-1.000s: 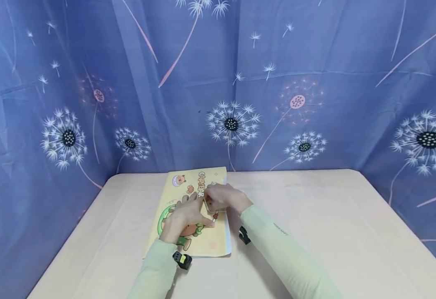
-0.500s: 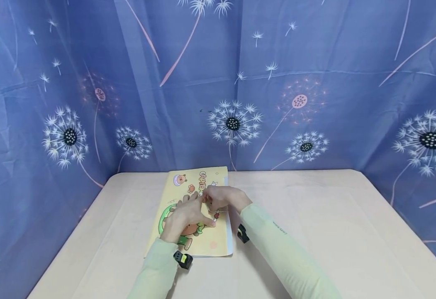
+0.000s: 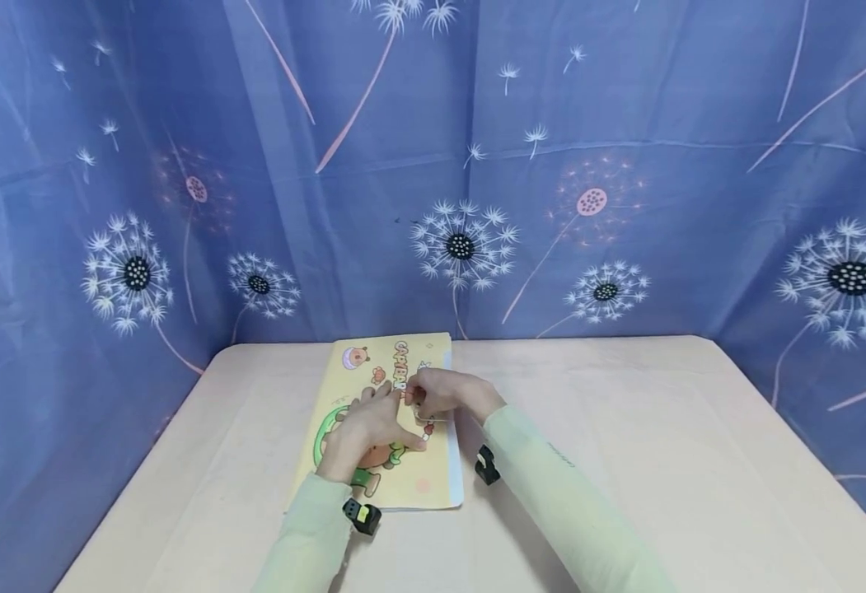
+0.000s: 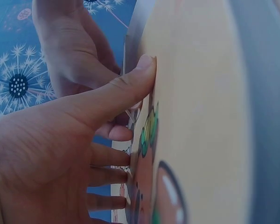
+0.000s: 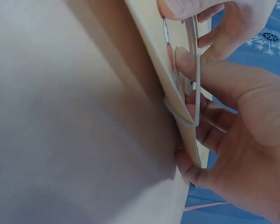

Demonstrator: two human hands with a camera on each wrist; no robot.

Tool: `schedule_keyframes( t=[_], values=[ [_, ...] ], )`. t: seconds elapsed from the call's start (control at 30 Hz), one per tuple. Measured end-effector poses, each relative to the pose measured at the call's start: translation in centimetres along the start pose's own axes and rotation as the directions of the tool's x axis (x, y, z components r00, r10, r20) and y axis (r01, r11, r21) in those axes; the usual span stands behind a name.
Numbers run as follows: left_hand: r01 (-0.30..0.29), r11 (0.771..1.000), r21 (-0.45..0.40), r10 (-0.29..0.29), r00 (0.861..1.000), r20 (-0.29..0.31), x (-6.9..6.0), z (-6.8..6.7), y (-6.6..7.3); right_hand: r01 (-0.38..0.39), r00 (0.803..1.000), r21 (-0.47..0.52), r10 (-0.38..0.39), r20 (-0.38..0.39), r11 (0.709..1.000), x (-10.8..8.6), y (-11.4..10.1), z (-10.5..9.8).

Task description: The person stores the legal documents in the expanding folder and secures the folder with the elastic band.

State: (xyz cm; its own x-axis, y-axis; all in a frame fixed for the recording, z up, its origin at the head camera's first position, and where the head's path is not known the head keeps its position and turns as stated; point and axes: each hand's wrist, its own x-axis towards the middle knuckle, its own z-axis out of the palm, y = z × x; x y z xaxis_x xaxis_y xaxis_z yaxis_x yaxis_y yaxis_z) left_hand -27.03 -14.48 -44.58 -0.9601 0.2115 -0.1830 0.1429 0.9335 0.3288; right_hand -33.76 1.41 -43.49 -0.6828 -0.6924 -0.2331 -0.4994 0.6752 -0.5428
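A yellow document folder (image 3: 403, 490) with capybara cartoons lies on the table, left of the middle in the head view. My left hand (image 3: 372, 424) rests on its cover, thumb and fingers spread and their tips touching it. Close beside it, at the folder's right side, my right hand (image 3: 436, 391) has curled fingers and holds a thin pale elastic cord (image 5: 198, 88). The right wrist view shows that cord wrapping round the folder's edge and running up by the right thumb. Where the cord's far end goes is hidden behind the fingers.
The pale table (image 3: 625, 428) stretches right of the folder and in front of it. A blue curtain (image 3: 521, 181) with dandelion prints hangs behind the table and along both sides. Both wrists carry a small black camera, such as the left one (image 3: 362, 517).
My right hand shifts only slightly on the cover, its fingers still curled at the cord. The left hand and the folder stay nearly where they were.
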Motion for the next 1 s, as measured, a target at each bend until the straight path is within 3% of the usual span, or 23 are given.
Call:
schedule_keyframes(
  t=[0.2, 0.5, 0.73, 1.0],
  values=[
    [-0.006, 1.0, 0.012, 0.006, 1.0, 0.002, -0.1, 0.1, 0.1, 0.003, 1.0, 0.049, -0.002, -0.019, 0.999, -0.4, 0.5, 0.4],
    [0.006, 1.0, 0.016, -0.005, 1.0, -0.011, 0.0, 0.0, 0.1, -0.049, 0.993, -0.054, 0.042, -0.109, 0.997, -1.4, 1.3, 0.2],
    [-0.008, 1.0, 0.019, 0.008, 1.0, -0.012, 0.2, 0.1, 0.0, -0.08, 0.989, -0.009, 0.079, -0.128, 0.997, -2.7, 2.5, -0.1],
    [-0.004, 1.0, 0.021, 0.005, 1.0, -0.014, 0.2, 0.2, -0.1, -0.058, 0.987, -0.01, 0.056, -0.147, 0.998, -4.2, 3.4, -0.1]
  ],
)
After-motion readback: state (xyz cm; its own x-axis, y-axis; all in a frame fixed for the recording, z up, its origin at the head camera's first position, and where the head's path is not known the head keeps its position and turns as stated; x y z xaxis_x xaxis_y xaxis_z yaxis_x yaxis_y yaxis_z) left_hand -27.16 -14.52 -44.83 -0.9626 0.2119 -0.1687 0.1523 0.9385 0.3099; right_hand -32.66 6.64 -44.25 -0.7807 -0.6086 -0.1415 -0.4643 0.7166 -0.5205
